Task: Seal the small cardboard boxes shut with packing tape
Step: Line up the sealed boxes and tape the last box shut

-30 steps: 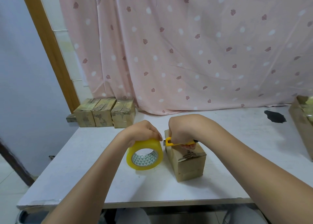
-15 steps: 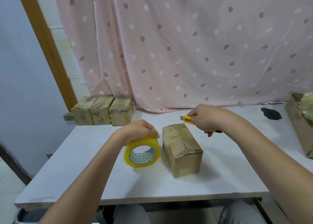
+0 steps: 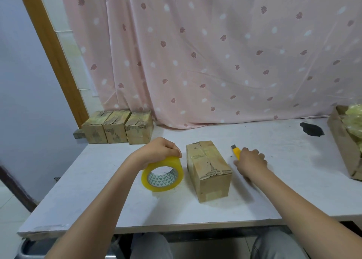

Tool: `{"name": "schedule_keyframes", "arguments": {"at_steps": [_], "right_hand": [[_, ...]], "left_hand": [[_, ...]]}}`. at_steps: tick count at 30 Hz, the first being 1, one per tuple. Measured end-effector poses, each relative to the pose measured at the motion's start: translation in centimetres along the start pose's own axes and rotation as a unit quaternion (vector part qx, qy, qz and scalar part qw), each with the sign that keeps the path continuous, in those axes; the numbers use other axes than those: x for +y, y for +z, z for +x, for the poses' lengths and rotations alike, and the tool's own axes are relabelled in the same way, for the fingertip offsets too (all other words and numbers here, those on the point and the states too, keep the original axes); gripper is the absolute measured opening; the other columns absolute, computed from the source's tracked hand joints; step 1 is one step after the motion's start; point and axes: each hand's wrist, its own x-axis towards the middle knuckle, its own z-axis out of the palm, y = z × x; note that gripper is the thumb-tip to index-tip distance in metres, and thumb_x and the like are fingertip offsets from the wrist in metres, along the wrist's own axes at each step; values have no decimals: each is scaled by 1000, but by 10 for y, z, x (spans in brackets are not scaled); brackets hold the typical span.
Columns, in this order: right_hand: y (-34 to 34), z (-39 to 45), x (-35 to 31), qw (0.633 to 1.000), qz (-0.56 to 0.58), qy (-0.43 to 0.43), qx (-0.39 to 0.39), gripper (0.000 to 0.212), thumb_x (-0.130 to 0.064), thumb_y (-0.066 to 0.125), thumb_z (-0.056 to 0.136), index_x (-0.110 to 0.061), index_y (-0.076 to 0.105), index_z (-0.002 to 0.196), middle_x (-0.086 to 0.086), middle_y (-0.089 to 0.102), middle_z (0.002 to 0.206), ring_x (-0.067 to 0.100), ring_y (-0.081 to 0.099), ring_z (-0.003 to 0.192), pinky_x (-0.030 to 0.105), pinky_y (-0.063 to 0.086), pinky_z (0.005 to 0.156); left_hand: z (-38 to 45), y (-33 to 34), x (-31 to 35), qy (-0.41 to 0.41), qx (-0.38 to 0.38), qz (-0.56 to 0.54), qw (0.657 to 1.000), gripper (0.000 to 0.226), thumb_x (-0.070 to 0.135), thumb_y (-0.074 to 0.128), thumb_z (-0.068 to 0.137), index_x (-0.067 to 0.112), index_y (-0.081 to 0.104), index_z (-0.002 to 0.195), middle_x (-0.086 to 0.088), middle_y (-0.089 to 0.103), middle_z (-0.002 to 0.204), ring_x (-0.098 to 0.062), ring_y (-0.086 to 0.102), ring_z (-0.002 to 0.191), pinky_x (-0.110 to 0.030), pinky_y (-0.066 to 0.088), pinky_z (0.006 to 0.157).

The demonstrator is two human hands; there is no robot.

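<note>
With the roll (image 3: 162, 174) gripped by the left hand (image 3: 159, 150) and the knife (image 3: 236, 152) held under the right hand (image 3: 251, 162), fingers could be cut by its exposed tip beside the box (image 3: 208, 168).

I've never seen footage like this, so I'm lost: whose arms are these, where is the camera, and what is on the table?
No machine here: a person wears one camera on the head, looking down at their own arms. The left hand holds a roll of yellow packing tape upright on the white table. The right hand rests on a yellow utility knife lying on the table; whether its grip is closed is unclear. Between them stands a taped cardboard box. Three more boxes sit at the back left.
</note>
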Motion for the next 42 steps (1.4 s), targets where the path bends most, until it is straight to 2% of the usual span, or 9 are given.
{"name": "schedule_keyframes", "arguments": {"at_steps": [4,7,12,21,27,31,36,39,42], "right_hand": [[-30,-24,-36,987,96,-74,107,47,-37,45,101,-6,42,137,24,42,131,40,42,121,45,38,99],[-50,-53,-75,969,199,-139,38,63,-48,49,97,-15,32,148,21,35,140,41,42,126,43,38,102],[-37,-69,-104,982,93,-149,-73,78,-51,58,90,-18,23,150,17,29,145,37,41,129,41,38,102],[-28,-68,-105,987,67,-125,-74,65,-40,56,89,-22,31,146,14,30,143,37,37,129,40,33,105],[-21,-69,-107,989,27,-135,-50,62,-43,54,88,-21,35,142,15,34,136,36,40,123,41,30,105],[-25,-65,-112,990,-19,-108,-90,66,-42,55,87,-20,31,144,20,27,142,41,31,131,53,13,116],[-27,-68,-130,988,-69,-63,-126,74,-26,54,92,-14,13,152,29,7,153,52,11,140,69,-3,112],[-26,-69,-125,992,-32,-81,-90,83,-53,46,97,-13,3,156,29,-3,158,49,-4,145,67,-8,112],[-34,-80,-122,973,121,-188,61,74,-61,35,97,-7,31,148,21,28,154,36,25,143,54,19,117]], "left_hand": [[-1,0,-1,4,1,-7,1000,12,28,70,90,24,80,85,5,74,94,-16,65,86,-26,52,75],[-1,1,0,8,2,-9,1000,12,27,71,90,24,80,83,2,75,99,-15,64,87,-25,52,76],[-3,1,0,9,6,-12,1000,12,25,69,90,23,80,84,0,75,101,-16,64,90,-26,51,79],[-12,-8,-6,-10,17,-36,999,12,30,70,91,26,78,83,3,72,92,-17,64,85,-25,50,70],[-28,-14,-15,25,50,-91,994,10,27,74,90,24,79,81,-18,69,108,-18,62,85,-31,50,76],[-37,-11,-15,27,75,-118,990,13,24,70,92,24,78,82,-16,69,100,-19,61,84,-29,49,73],[-44,-9,-15,30,97,-145,984,12,24,70,93,23,77,83,-9,62,88,-19,57,80,-28,47,71],[-48,-8,-19,39,132,-171,976,11,26,70,93,23,76,84,-2,58,82,-16,54,76,-27,42,70],[-50,-5,-24,50,171,-194,965,10,26,70,93,22,75,86,4,58,79,-12,55,75,-26,41,68]]}}
